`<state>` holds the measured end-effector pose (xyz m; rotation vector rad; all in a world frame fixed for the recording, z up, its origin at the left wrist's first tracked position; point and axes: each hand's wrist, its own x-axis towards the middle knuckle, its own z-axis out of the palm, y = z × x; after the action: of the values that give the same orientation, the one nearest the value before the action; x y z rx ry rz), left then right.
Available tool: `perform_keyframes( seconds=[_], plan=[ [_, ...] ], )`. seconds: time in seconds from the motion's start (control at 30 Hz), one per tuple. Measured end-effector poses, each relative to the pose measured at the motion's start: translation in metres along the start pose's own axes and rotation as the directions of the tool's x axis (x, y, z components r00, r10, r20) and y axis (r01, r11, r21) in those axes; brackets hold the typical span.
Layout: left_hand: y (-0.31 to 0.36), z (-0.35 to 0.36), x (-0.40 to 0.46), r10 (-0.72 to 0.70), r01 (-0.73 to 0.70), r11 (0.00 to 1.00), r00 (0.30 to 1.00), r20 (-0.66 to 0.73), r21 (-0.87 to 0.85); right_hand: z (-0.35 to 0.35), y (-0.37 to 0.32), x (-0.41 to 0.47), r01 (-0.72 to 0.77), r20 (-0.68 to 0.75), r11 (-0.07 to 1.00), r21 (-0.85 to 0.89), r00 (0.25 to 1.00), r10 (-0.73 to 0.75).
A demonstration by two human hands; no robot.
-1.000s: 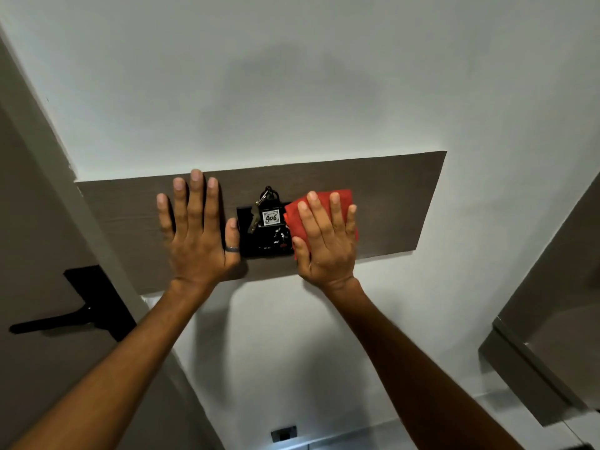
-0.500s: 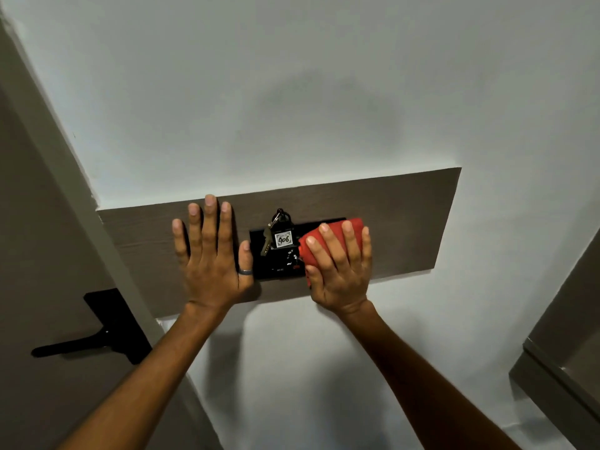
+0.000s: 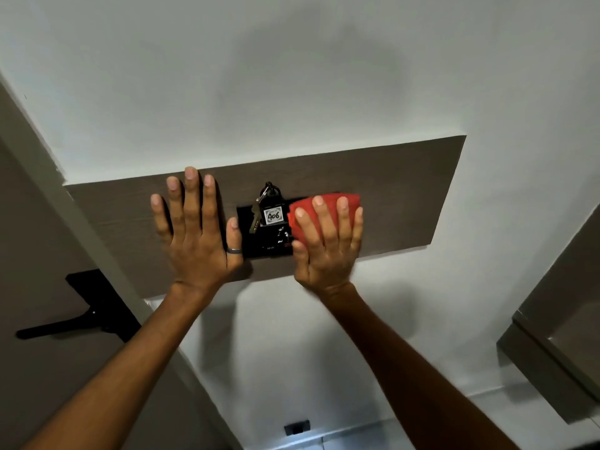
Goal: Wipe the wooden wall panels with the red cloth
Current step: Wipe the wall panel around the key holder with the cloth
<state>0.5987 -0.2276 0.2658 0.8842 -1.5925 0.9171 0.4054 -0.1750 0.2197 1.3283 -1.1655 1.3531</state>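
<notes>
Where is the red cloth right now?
In the head view, the red cloth is right of centre, pressed flat against the wooden panel under the right hand, just right of the keys tagged 406.

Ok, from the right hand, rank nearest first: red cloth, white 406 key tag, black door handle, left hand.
1. Red cloth, under the right hand.
2. White 406 key tag, just left.
3. Left hand, further left.
4. Black door handle, far left.

Two hands (image 3: 198,245) (image 3: 328,254), one red cloth (image 3: 330,203), one wooden panel (image 3: 406,196), one key tag (image 3: 273,216).
</notes>
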Motion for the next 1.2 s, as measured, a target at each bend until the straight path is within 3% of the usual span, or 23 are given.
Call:
perform_keyframes(
  seconds=[0.07, 0.23, 0.37, 0.53, 0.67, 0.7, 0.8, 0.83, 0.93, 0.97, 1.1, 1.2],
  plan=[
    [-0.001, 0.000, 0.000, 0.001, -0.001, 1.000, 1.000, 0.003, 0.009, -0.003, 0.025, -0.009, 0.110, 0.038, 0.994, -0.011, 0.993, -0.109],
    [-0.001, -0.001, 0.002, 0.005, -0.005, 1.000, 1.000, -0.014, 0.019, -0.005, 0.010, 0.021, -0.004, -0.003, 1.000, 0.006, 1.000, 0.004],
    [-0.001, -0.001, 0.001, 0.010, -0.010, 1.000, 1.000, -0.004, -0.002, -0.001, 0.010, 0.057, 0.054, -0.023, 0.997, 0.061, 0.998, -0.053],
    [-0.003, 0.001, -0.001, 0.012, -0.012, 1.000, 1.000, -0.013, 0.015, -0.003, 0.022, 0.008, 0.095, -0.008, 0.995, -0.023, 0.995, -0.095],
    [-0.003, 0.001, 0.001, 0.019, -0.019, 1.000, 1.000, -0.011, 0.007, 0.003, -0.004, 0.026, -0.130, -0.089, 0.992, 0.008, 0.987, 0.130],
    [-0.003, 0.001, 0.000, 0.017, -0.017, 1.000, 1.000, -0.008, 0.012, 0.003, -0.007, 0.025, -0.125, -0.091, 0.992, 0.011, 0.988, 0.125],
    [-0.004, 0.000, -0.003, 0.018, -0.018, 1.000, 1.000, -0.001, 0.003, -0.001, 0.023, 0.026, 0.126, -0.024, 0.992, 0.010, 0.992, -0.125],
    [-0.003, 0.001, -0.002, 0.022, -0.022, 1.000, 1.000, -0.006, 0.005, -0.001, 0.030, 0.029, 0.133, -0.022, 0.991, 0.000, 0.991, -0.133],
    [-0.003, 0.001, 0.001, 0.008, -0.008, 1.000, 1.000, -0.004, 0.013, 0.000, 0.007, 0.032, -0.121, -0.069, 0.993, -0.008, 0.990, 0.120],
    [-0.003, 0.001, 0.001, 0.009, -0.009, 1.000, 1.000, -0.004, 0.012, 0.001, 0.000, 0.026, -0.133, -0.072, 0.991, 0.000, 0.989, 0.133],
    [-0.002, 0.001, 0.000, 0.017, -0.017, 1.000, 1.000, -0.006, 0.004, -0.006, 0.032, 0.013, 0.104, 0.009, 0.995, -0.004, 0.995, -0.104],
    [-0.001, -0.001, 0.000, 0.013, -0.013, 1.000, 1.000, -0.016, 0.011, -0.007, 0.018, 0.027, -0.131, -0.044, 0.990, -0.051, 0.991, 0.129]
  ],
)
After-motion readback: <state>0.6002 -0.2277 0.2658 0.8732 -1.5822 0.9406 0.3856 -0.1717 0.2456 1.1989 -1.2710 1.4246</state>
